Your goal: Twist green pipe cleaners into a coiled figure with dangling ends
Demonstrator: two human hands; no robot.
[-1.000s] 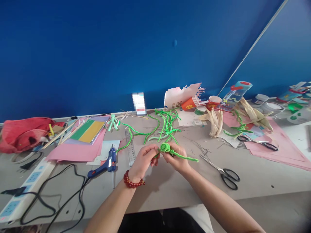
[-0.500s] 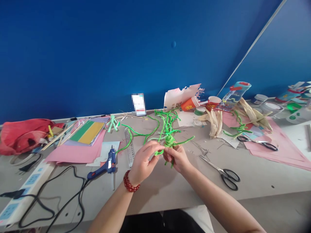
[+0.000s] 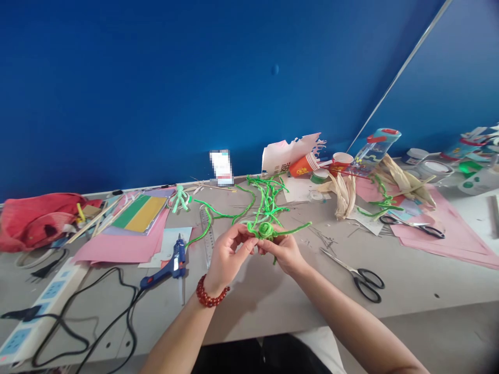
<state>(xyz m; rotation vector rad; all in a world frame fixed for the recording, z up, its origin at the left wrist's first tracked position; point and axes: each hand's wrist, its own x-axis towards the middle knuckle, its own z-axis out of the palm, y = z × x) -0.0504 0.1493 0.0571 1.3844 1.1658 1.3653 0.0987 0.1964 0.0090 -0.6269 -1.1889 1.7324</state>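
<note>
A bright green pipe cleaner wound into a tight coil (image 3: 265, 230) sits between my two hands, with a long tail (image 3: 294, 229) running up and to the right. My left hand (image 3: 230, 254), with a red bead bracelet (image 3: 211, 292) on its wrist, pinches the coil's left side. My right hand (image 3: 283, 252) grips it from below and the right. A short green end (image 3: 274, 259) pokes down beneath my right fingers. Part of the coil is hidden by my fingers.
Loose green pipe cleaners (image 3: 267, 200) lie just beyond my hands. A blue glue gun (image 3: 171, 265) and a steel ruler (image 3: 207, 236) are to the left, black-handled scissors (image 3: 366, 283) to the right. Pink paper (image 3: 120, 248), corn husks (image 3: 343, 196) and a power strip (image 3: 42, 306) also lie on the table.
The coil has turned in my hands: its tail pointed down and right a second ago and now points up and right. Both hands have stayed close together.
</note>
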